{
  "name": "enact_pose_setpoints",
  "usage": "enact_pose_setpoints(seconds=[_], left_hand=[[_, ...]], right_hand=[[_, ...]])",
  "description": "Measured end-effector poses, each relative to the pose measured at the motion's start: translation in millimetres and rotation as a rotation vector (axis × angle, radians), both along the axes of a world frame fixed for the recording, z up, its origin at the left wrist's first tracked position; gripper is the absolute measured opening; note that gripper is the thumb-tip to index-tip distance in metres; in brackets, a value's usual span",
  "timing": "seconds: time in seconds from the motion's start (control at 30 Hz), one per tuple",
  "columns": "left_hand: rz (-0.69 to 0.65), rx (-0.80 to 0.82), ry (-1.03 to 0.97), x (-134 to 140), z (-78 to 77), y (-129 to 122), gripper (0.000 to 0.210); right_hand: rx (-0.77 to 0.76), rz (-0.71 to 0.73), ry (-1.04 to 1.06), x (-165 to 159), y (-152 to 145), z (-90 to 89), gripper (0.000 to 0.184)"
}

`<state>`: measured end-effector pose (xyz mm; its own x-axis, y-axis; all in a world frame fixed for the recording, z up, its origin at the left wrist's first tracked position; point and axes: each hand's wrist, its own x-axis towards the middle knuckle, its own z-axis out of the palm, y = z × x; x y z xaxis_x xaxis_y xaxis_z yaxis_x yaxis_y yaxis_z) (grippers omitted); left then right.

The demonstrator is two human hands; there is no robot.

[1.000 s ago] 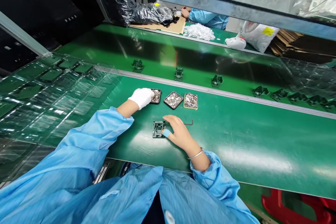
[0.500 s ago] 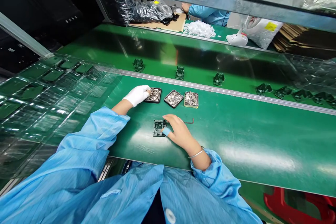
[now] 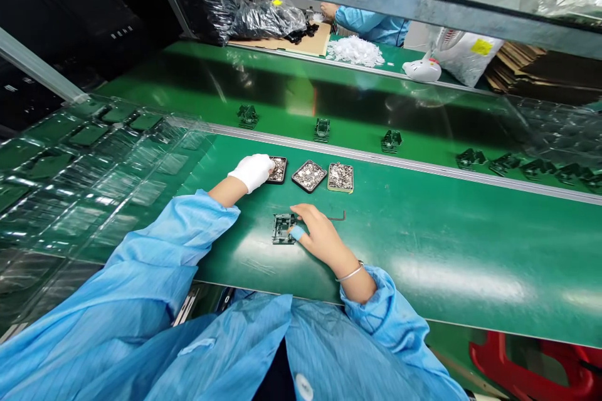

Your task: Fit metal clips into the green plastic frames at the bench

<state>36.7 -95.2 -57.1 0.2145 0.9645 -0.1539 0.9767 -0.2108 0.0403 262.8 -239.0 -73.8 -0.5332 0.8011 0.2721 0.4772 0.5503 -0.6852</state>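
My left hand point(image 3: 253, 173), in a white glove with bare fingertips, reaches into the left tray point(image 3: 279, 170) of small silvery metal parts. Its fingers are curled together among the parts; whatever they pinch is hidden. On the green bench lies a small circuit board assembly point(image 3: 283, 229). My right hand point(image 3: 320, 237), bare with blue tape on one finger, grips the right edge of this assembly between thumb and fingers. Just beyond the right hand an L-shaped hex key point(image 3: 339, 218) lies on the bench, partly covered by the fingers.
Two more trays of metal parts, a middle tray point(image 3: 309, 175) and a right tray point(image 3: 341, 177), stand beside the first. Behind a metal rail point(image 3: 376, 157), several board assemblies point(image 3: 392, 140) sit in a row. Clear plastic trays point(image 3: 94, 166) cover the left side. Another person's sleeve point(image 3: 371, 24) shows opposite.
My left hand has shifted slightly right, its fingers further over the left tray. My right hand keeps its place on the circuit board assembly. The whole view has moved a little.
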Motion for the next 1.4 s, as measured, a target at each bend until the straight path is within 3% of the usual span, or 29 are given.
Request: enact_pose_setpoints(seconds=[0.2, 0.33, 0.4, 0.47, 0.57, 0.7, 0.87, 0.97, 1.03, 1.2, 1.4], left_hand=[[0.098, 0.112, -0.162, -9.4, 13.0, -14.8, 0.035], [0.199, 0.064, -0.688, -2.2, 25.2, -58.2, 0.03], [0.184, -0.038, -0.922, 8.5, 30.8, -87.0, 0.025], [0.133, -0.147, -1.03, 20.1, 34.5, -113.3, 0.024], [0.076, -0.261, -1.076, 32.0, 35.5, -140.7, 0.027], [0.103, -0.291, -1.169, 35.1, 31.7, -161.2, 0.028], [0.115, -0.224, -1.282, 32.6, 23.2, -181.7, 0.025], [0.112, -0.309, -1.33, 31.3, 18.1, -191.4, 0.026], [0.12, -0.327, -1.316, 30.7, 16.3, -196.6, 0.027], [0.162, -0.24, -1.191, 28.5, 17.6, -204.4, 0.023], [0.107, -0.172, -1.087, 24.4, 18.0, -207.3, 0.024]], right_hand=[[-0.005, -0.02, 0.013, -0.5, -0.7, 0.1, 0.041], [-0.015, -0.068, 0.066, -0.9, 0.0, 1.1, 0.038], [-0.022, -0.1, 0.135, -3.2, 0.6, 4.1, 0.038], [-0.013, -0.114, 0.195, -7.4, 0.2, 8.1, 0.036], [0.047, -0.071, 0.253, -14.5, -4.0, 11.1, 0.026], [0.038, -0.02, 0.376, -20.7, -14.1, 6.5, 0.016], [-0.296, 0.074, 0.612, -22.2, -21.4, 5.0, 0.016], [-0.513, 0.223, 0.613, -19.9, -21.3, 8.6, 0.026], [-0.557, 0.273, 0.585, -18.8, -21.4, 10.1, 0.03], [-0.438, 0.225, 0.522, -20.2, -24.0, 10.6, 0.027], [-0.193, 0.233, 0.469, -22.0, -24.9, 11.2, 0.016]])
